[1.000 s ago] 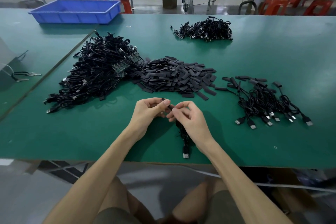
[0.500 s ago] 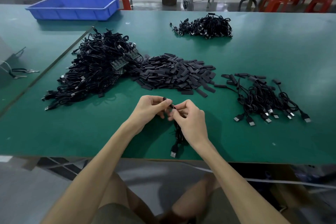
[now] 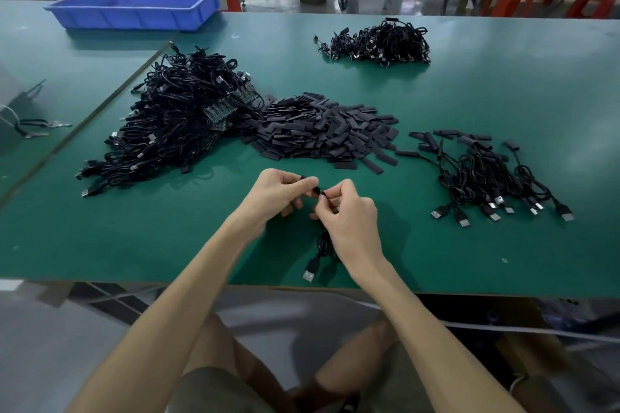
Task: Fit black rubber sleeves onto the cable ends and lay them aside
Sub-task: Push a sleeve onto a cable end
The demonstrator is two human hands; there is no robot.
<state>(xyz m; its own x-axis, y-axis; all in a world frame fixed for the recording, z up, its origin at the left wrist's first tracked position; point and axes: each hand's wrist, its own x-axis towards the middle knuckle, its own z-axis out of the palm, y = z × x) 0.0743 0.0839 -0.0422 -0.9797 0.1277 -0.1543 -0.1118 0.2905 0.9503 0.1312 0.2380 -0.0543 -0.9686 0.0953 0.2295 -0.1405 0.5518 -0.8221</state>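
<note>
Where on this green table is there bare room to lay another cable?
Bare green mat lies right of the far black cable bundle, and along the near edge below the big black cable heap. The middle band, heap through flat black rubber sleeves to sleeved cables, is crowded.

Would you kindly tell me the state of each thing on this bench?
Left hand: pinches small black rubber sleeve.
Right hand: pinches thin black USB cable.
Cable: held, plug near table edge.
Loose black sleeve heap: untouched.
Sleeved cables, right: laid aside.
Tangled bare-cable pile: untouched.
</note>
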